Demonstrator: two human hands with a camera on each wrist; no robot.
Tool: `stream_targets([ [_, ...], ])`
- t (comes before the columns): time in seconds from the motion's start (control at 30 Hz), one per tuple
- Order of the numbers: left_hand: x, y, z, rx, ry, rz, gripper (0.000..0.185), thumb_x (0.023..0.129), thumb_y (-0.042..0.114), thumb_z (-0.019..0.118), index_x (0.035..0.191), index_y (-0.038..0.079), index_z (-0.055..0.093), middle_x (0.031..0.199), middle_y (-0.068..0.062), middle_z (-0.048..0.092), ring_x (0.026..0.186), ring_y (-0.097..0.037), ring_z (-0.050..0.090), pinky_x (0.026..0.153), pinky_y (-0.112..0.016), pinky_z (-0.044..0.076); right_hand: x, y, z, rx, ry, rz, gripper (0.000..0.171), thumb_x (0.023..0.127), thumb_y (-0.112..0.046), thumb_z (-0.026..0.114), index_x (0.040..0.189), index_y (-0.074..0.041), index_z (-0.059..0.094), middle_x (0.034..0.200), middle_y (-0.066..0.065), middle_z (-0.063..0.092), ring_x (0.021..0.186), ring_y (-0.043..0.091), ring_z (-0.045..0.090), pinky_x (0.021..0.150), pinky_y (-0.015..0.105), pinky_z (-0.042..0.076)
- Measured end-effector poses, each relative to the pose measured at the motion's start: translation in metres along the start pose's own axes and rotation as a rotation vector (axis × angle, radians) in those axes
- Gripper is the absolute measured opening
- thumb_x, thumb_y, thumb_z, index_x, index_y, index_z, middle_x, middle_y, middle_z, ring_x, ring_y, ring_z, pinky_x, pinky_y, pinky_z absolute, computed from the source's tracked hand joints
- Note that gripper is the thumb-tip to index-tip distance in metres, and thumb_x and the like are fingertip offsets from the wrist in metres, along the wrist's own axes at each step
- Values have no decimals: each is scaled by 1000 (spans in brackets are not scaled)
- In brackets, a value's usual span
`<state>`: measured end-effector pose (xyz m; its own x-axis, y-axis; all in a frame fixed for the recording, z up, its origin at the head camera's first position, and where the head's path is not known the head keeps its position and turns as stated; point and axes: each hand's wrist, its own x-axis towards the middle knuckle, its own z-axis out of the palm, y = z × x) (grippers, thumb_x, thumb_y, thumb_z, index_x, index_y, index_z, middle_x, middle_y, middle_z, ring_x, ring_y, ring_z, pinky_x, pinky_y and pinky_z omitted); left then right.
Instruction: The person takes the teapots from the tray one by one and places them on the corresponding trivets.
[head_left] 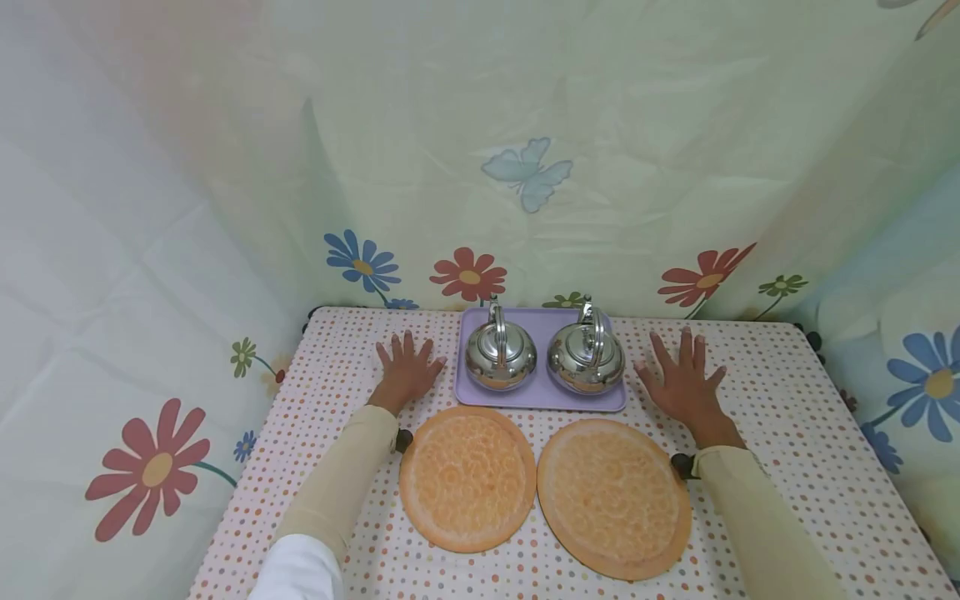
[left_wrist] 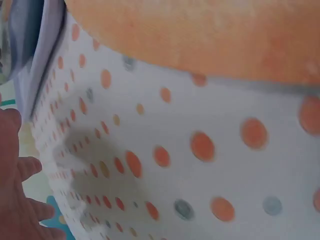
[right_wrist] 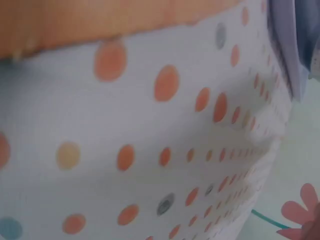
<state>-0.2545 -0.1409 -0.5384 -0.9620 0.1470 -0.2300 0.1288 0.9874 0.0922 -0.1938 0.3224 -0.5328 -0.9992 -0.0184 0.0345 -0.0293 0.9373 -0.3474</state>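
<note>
Two shiny metal teapots, the left teapot [head_left: 501, 357] and the right teapot [head_left: 585, 358], stand side by side on a lilac tray [head_left: 525, 401], their arched handles up. My left hand [head_left: 407, 372] is spread with straight fingers over the table just left of the tray. To the tray's right, my right hand [head_left: 684, 387] is likewise spread, holding nothing. Nearer to me lie two round mats with a bread-like print, a left mat [head_left: 468, 479] and a right mat [head_left: 615, 498]. The left wrist view shows the fingers [left_wrist: 30, 167] of my left hand at its left edge.
A dotted white cloth [head_left: 367, 542] covers the table. Behind it hangs a pale curtain [head_left: 615, 108] printed with flowers and a butterfly, with more curtain on both sides. Dark clips [head_left: 813, 340] sit at the table's far corners.
</note>
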Motion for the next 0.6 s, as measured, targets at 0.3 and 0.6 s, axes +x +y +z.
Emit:
stream_targets([
  [0.3,3,12,-12,-283,99,64,40,101,25,52,136,5,54,134,-22,48,122,-38,48,101,-53,41,6,-21,-13,146,272,-173,66,102,-43,41,153,-5,24,155,31,4,143,45,-5,109,69,7],
  [0.6,5,22,-19,-438,79,87,33,98,12,55,128,-3,58,122,-19,60,109,-31,58,90,-41,50,7,-54,-38,183,334,-267,67,99,-40,48,152,-5,26,158,22,9,146,37,1,110,66,14],
])
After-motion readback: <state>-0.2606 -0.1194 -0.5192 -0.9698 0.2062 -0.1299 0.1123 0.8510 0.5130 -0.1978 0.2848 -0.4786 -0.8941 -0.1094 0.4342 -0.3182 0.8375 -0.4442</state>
